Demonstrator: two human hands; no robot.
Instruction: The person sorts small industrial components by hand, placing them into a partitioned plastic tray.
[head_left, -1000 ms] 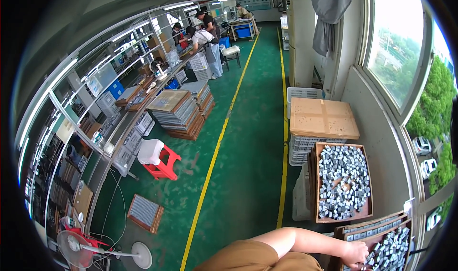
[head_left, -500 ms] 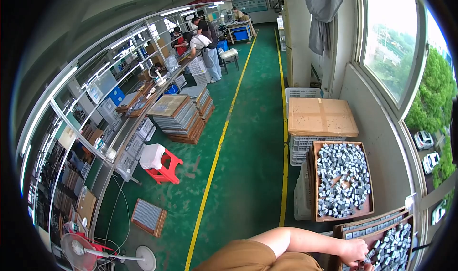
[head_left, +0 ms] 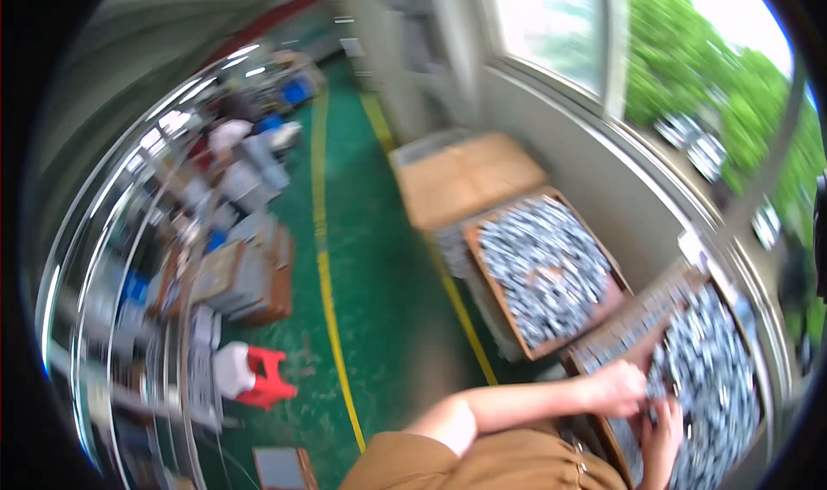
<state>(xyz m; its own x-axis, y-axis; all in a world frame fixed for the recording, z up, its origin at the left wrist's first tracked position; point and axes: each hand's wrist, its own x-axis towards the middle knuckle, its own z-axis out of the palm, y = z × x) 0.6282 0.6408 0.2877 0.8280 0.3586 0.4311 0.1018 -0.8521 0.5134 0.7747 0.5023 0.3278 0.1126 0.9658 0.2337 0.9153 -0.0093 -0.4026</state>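
Note:
Both my hands are over a wooden tray [head_left: 601, 365] at the lower right, heaped with small grey and silver block-shaped parts [head_left: 702, 378]. My left hand [head_left: 616, 388] has its fingers curled closed at the edge of the heap; whatever it grips is hidden. Just beside it, my right hand [head_left: 663, 425] has its fingers bent together, and anything between them is too blurred to make out. Along the tray's left side, similar parts stand in rows [head_left: 642, 313], partly behind my left hand.
Beyond is another wooden tray of loose parts [head_left: 543, 266], then a flat cardboard box [head_left: 474, 175]. A window wall runs along the right. Green floor with yellow lines [head_left: 323, 292] lies left, with a red stool [head_left: 269, 378], stacked trays [head_left: 233, 274] and a blurred person [head_left: 231, 137] farther off.
My view has swung right and blurred, so the trays show farther left and the near one more fully. My right hand has come into clearer view beside my left.

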